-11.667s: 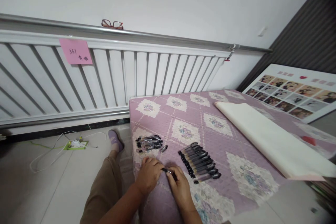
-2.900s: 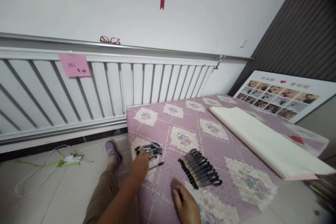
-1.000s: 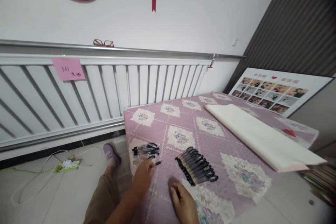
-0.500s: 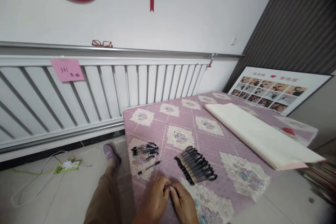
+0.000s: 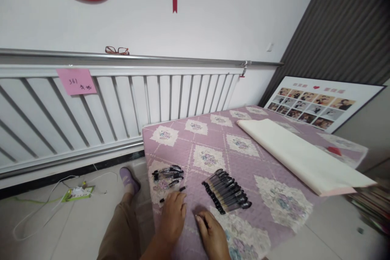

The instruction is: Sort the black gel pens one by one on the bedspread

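My left hand [image 5: 173,215] reaches down over a single thin pen [image 5: 182,189], its fingers closed around the middle. Both black ends of that pen stick out, while the middle is hidden under the fingers. Above it lies a loose group of black pens and pen parts [image 5: 168,172]. My right hand [image 5: 211,231] rests lower on the table with thumb and fingers curled together; something small and dark may be in them, but I cannot make it out. To its upper right, several black-capped pens [image 5: 227,191] lie side by side in a slanting row.
The pens lie on a purple floral tablecloth [image 5: 210,136]. A folded cream sheet [image 5: 292,150] and a photo board [image 5: 317,103] are at the right. Behind stands a white radiator [image 5: 170,93], with glasses [image 5: 117,50] on the pipe. A power strip [image 5: 77,193] with cables lies on the floor.
My hands have come apart. The left one has moved up and left from the right hand onto the single pen. My right hand has stayed nearly in place.
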A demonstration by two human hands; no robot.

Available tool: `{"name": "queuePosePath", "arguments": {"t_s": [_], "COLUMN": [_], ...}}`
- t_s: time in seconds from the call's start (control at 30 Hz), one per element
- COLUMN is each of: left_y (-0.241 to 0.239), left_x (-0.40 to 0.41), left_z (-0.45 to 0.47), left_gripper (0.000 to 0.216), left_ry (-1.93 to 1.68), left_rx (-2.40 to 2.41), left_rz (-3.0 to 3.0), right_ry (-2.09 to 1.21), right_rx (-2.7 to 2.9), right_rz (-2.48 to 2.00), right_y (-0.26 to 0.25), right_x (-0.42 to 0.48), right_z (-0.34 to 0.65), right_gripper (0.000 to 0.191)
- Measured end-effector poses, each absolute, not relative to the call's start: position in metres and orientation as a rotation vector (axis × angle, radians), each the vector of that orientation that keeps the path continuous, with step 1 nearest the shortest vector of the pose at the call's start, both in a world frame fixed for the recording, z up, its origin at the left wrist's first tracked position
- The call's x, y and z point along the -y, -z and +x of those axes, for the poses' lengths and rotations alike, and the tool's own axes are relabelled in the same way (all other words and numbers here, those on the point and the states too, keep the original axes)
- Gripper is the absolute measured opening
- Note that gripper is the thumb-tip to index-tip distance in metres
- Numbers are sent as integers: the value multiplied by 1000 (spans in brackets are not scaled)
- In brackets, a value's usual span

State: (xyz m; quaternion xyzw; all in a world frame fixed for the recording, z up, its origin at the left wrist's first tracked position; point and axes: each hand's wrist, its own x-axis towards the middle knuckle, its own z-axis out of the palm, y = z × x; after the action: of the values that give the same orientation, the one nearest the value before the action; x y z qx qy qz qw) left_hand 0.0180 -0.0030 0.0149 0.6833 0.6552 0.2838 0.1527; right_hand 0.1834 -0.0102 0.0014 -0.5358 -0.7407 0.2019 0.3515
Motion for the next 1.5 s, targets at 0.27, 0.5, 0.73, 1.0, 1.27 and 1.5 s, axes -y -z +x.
{"name": "queuePosePath", "arguments": {"t_s": [0.27,0.5,0.73,1.0,1.27,1.5], "left_y": [-18,-13,-18,-18,-21,-19], "left_x": [-12,-11,-12,-8,-2,-2], "left_z": [-1,2,-1,-5,-11,-13], "left_gripper": [31,32,24,28,28,31], "left_ry": [-595,-517,-496,-681,-717,-662], "left_rx": [-2132,-2218,-2165,-2026,-1776,-1693], "left_rz": [1998,1945,1897,1889,2011,2049], "right_ry": [-536,-542,-594,-635,-689,-703], "right_rx": [1879,1826,1763,1633,1579,1616], "right_rz": [-1407,-1426,-1426,-1404,-1409,-1377], "right_y": [1,7,4,6,2,3], "right_x": [9,8,9,5,6,5], "right_z": [184,185,186,189,190,189], "right_gripper": [25,22,21,21,21,20]}}
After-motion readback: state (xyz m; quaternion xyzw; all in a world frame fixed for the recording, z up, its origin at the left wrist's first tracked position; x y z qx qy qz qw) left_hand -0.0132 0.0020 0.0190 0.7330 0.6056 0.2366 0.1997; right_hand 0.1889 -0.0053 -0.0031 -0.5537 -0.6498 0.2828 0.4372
